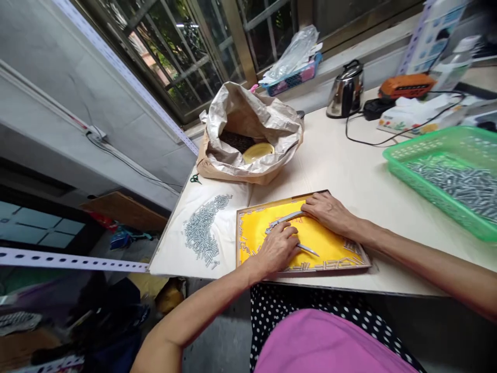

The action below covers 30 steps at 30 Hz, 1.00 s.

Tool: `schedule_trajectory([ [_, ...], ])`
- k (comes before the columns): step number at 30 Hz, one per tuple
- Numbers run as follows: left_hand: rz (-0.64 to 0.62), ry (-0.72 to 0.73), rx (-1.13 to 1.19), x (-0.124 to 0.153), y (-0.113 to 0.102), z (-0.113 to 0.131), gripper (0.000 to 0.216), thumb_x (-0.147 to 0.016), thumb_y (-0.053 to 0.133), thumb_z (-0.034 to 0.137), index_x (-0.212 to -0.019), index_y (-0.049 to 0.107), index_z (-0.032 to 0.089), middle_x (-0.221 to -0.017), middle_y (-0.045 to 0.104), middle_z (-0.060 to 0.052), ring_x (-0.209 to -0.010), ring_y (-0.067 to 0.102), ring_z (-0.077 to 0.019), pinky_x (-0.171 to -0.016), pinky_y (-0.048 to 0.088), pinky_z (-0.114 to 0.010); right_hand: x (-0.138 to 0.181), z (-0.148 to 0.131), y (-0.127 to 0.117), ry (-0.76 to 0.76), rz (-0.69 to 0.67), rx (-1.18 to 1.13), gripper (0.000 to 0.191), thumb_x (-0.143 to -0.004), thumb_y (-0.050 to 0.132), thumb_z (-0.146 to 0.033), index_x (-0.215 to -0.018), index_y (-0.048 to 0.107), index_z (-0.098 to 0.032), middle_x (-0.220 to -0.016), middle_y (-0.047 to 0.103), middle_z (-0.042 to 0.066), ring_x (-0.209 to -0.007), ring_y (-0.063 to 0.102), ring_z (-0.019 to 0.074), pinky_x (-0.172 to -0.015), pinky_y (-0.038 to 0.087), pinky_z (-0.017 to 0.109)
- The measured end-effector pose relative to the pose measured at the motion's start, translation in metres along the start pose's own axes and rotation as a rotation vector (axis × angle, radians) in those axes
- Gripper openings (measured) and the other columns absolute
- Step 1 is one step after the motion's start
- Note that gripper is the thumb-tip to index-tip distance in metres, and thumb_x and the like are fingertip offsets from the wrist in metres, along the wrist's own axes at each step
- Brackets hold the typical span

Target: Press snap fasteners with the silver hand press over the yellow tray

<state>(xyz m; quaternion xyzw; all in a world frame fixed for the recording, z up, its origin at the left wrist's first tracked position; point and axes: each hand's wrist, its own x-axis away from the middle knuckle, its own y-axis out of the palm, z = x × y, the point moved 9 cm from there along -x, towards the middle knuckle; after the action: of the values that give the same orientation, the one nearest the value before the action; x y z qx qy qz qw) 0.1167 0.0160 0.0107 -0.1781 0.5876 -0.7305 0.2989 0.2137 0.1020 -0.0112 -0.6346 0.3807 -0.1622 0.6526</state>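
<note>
A shallow tray [237,235] with a yellow lining lies near the table's front edge, small silver metal pins [301,266] along its sides. Over the lining is a grey hinged tool [289,216] that looks like pliers, its two long arms spread apart and its jointed head to the left. My left hand [276,248] is closed around the lower arm, whose tip sticks out to the right. The fingers of my right hand [330,211] are closed at the end of the upper arm, with the wrist across the tray's right side.
A pile of pins [202,228] lies on white cloth left of the tray. Behind stands an open paper sack [233,168] holding a yellow bowl [259,151]. A green basket [438,199] of pins is at right, a kettle [345,93] at the back, small scissors [195,178] far left.
</note>
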Motion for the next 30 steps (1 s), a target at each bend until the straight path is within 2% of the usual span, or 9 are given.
schedule_trajectory([
  [3,0.162,-0.163,0.000,0.021,-0.025,-0.038,0.022,-0.096,0.052,0.031,-0.102,0.070,0.019,-0.116,0.063,-0.010,-0.111,0.055,-0.0231,-0.097,0.049,-0.039,0.004,-0.003,0.005,-0.023,-0.003,0.028,0.019,-0.095,0.046,-0.019,-0.089,0.064,-0.021,-0.086,0.062,0.007,-0.085,0.048,0.0227,-0.076,0.029,0.035],
  [6,0.375,-0.559,-0.082,0.065,-0.058,-0.120,0.025,-0.097,0.047,0.025,-0.096,0.071,0.018,-0.102,0.065,-0.009,-0.099,0.057,-0.0220,-0.089,0.049,-0.037,0.011,-0.003,0.012,0.015,-0.003,0.019,0.022,-0.095,0.043,-0.016,-0.091,0.064,-0.022,-0.087,0.060,0.007,-0.085,0.048,0.0226,-0.075,0.031,0.035],
  [8,0.392,-0.783,-0.141,0.097,-0.070,-0.176,0.024,-0.095,0.048,0.024,-0.096,0.072,0.016,-0.098,0.065,-0.010,-0.099,0.057,-0.0241,-0.089,0.048,-0.038,0.014,-0.002,0.016,0.050,-0.002,0.004,0.023,-0.095,0.042,-0.016,-0.093,0.064,-0.021,-0.089,0.060,0.007,-0.085,0.049,0.0224,-0.072,0.031,0.034],
  [10,0.375,-0.910,-0.175,0.120,-0.078,-0.222,0.025,-0.093,0.048,0.021,-0.099,0.071,0.014,-0.103,0.066,-0.013,-0.101,0.058,-0.0255,-0.092,0.046,-0.039,0.015,-0.002,0.018,0.070,0.002,-0.006,0.023,-0.095,0.042,-0.015,-0.093,0.064,-0.021,-0.089,0.059,0.007,-0.086,0.049,0.0225,-0.071,0.032,0.033],
  [13,0.269,-0.882,-0.244,0.126,-0.079,-0.262,0.031,-0.091,0.048,0.019,-0.116,0.067,0.014,-0.120,0.065,-0.014,-0.112,0.055,-0.0274,-0.099,0.041,-0.040,0.014,-0.004,0.016,0.071,0.006,-0.030,0.026,-0.096,0.039,-0.012,-0.093,0.063,-0.020,-0.088,0.058,0.007,-0.085,0.049,0.0219,-0.072,0.033,0.033],
  [17,0.145,-0.697,-0.321,0.109,-0.067,-0.274,0.034,-0.092,0.053,0.022,-0.122,0.065,0.016,-0.138,0.056,-0.014,-0.126,0.046,-0.0288,-0.107,0.035,-0.043,0.014,-0.005,0.013,0.065,0.008,-0.043,0.027,-0.096,0.037,-0.012,-0.093,0.063,-0.019,-0.089,0.057,0.007,-0.084,0.048,0.0214,-0.074,0.034,0.033],
  [23,0.126,-0.639,-0.394,0.110,-0.059,-0.266,0.024,-0.095,0.050,0.023,-0.099,0.072,0.015,-0.116,0.064,-0.013,-0.108,0.049,-0.0274,-0.092,0.043,-0.039,0.016,-0.004,0.015,0.044,0.057,-0.006,0.026,-0.096,0.038,-0.011,-0.096,0.063,-0.020,-0.089,0.058,0.007,-0.085,0.048,0.0209,-0.071,0.033,0.032],
  [26,0.051,-0.605,-0.396,0.109,-0.054,-0.258,0.025,-0.096,0.048,0.025,-0.101,0.071,0.015,-0.107,0.066,-0.012,-0.102,0.050,-0.0256,-0.088,0.044,-0.037,0.016,-0.004,0.017,0.038,0.062,0.006,0.027,-0.095,0.038,-0.009,-0.098,0.063,-0.020,-0.089,0.058,0.007,-0.084,0.048,0.0209,-0.070,0.033,0.031],
  [30,-0.001,-0.671,-0.397,0.102,-0.056,-0.262,0.023,-0.095,0.049,0.023,-0.102,0.070,0.014,-0.099,0.066,-0.012,-0.100,0.051,-0.0260,-0.085,0.043,-0.036,0.015,-0.005,0.015,0.036,0.056,0.013,0.025,-0.095,0.040,-0.010,-0.097,0.064,-0.019,-0.088,0.058,0.007,-0.084,0.048,0.0212,-0.070,0.033,0.032],
])
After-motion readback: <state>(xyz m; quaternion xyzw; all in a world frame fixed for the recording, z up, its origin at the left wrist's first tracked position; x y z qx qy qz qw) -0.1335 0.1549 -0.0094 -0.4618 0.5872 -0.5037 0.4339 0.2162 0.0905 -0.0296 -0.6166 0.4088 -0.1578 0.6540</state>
